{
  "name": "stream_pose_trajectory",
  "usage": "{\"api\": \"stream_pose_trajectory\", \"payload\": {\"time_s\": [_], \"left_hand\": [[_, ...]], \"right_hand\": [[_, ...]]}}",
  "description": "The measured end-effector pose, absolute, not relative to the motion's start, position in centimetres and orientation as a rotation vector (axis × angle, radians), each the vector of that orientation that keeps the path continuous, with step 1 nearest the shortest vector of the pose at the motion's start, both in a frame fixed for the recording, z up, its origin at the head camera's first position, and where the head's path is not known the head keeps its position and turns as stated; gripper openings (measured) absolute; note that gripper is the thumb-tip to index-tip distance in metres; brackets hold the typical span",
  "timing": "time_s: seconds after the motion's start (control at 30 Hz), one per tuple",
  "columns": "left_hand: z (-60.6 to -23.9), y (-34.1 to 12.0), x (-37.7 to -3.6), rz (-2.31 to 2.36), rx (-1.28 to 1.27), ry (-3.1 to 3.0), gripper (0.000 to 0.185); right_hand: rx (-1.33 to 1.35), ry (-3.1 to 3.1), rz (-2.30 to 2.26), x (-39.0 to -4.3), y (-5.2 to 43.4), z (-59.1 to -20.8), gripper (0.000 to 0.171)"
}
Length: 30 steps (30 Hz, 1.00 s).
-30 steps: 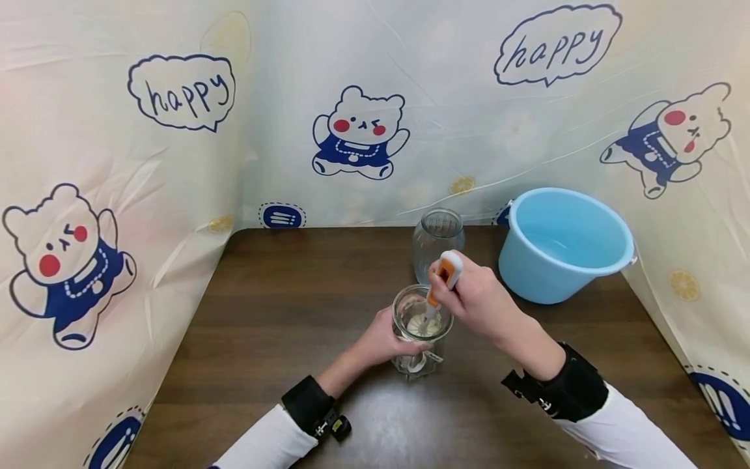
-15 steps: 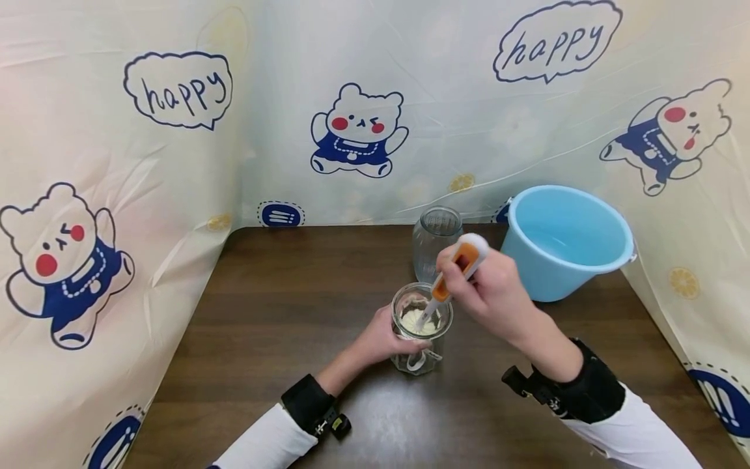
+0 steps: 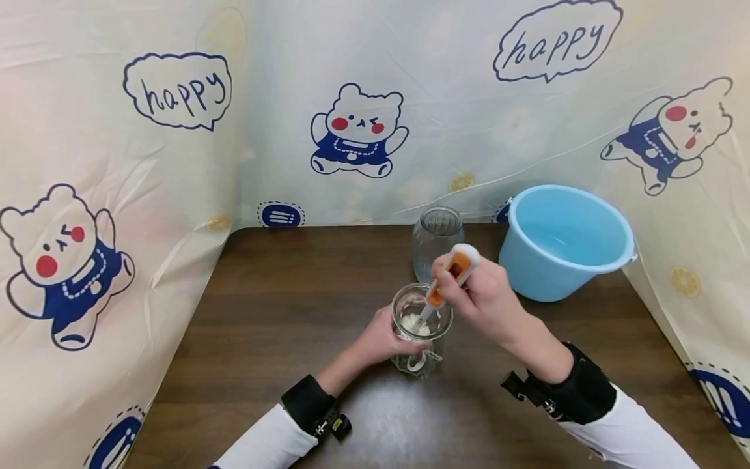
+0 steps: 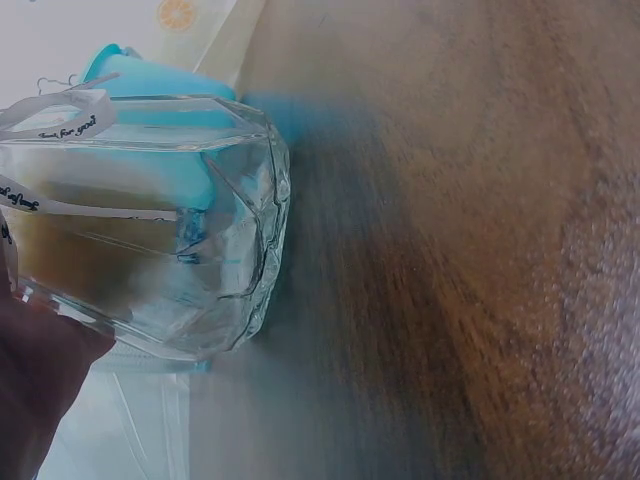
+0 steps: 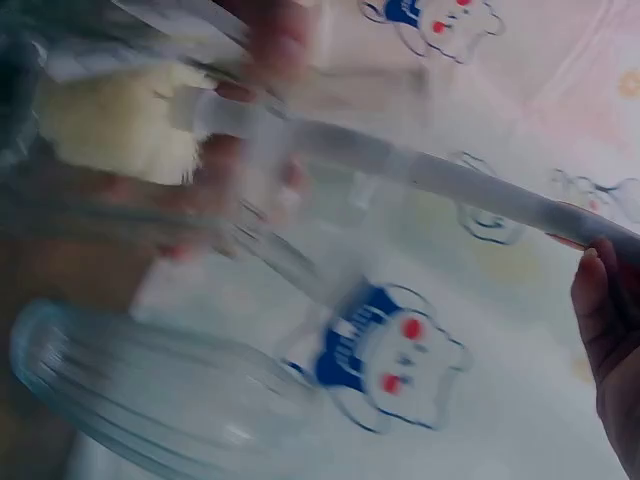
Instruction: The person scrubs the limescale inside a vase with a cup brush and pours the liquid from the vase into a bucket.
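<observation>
My left hand (image 3: 382, 340) grips a clear glass jar (image 3: 411, 369) near its rim, fingers and thumb around the glass. A white printed ribbon (image 4: 80, 118) is wrapped about this jar. In the head view, my right hand (image 3: 486, 298) holds the orange and white handle of a bottle brush (image 3: 460, 266), tilted down into the jar's mouth. The brush's cream bristle head (image 5: 120, 122) is inside the jar, seen through the glass in the right wrist view. Close behind stands a second, taller glass jar (image 3: 429, 242), partly hidden by my right hand.
A light blue bucket (image 3: 539, 277) stands at the back right of the brown wooden table (image 3: 293, 293). Printed cloth (image 3: 275, 130) with bears and "happy" bubbles hangs around the table's back and sides.
My right hand first rises to the right with the brush, then comes back down partway, pushing the head lower in the jar. The left hand and its jar stay in place.
</observation>
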<state>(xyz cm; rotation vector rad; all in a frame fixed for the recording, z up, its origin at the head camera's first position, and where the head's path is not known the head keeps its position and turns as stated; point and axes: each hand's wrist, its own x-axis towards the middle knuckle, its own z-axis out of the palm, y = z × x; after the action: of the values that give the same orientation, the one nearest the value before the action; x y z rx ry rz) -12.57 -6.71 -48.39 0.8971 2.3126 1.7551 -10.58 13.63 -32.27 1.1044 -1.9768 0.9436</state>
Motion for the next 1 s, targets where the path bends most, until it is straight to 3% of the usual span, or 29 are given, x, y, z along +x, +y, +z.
{"api": "stream_pose_trajectory", "payload": {"time_s": [0.23, 0.63, 1.0], "left_hand": [[-48.0, -6.7, -12.7, 1.764, 0.920, 2.326, 0.076], [-48.4, -6.7, -12.5, 1.742, 0.915, 2.305, 0.075], [-48.3, -6.5, -12.5, 1.759, 0.918, 2.314, 0.075]], "right_hand": [[1.121, -1.884, 0.869, -10.2, 14.7, -29.0, 0.044], [1.163, -2.130, 0.839, -11.4, 15.3, -34.1, 0.042], [1.095, -2.035, 0.871, -10.4, 14.9, -31.1, 0.044]]}}
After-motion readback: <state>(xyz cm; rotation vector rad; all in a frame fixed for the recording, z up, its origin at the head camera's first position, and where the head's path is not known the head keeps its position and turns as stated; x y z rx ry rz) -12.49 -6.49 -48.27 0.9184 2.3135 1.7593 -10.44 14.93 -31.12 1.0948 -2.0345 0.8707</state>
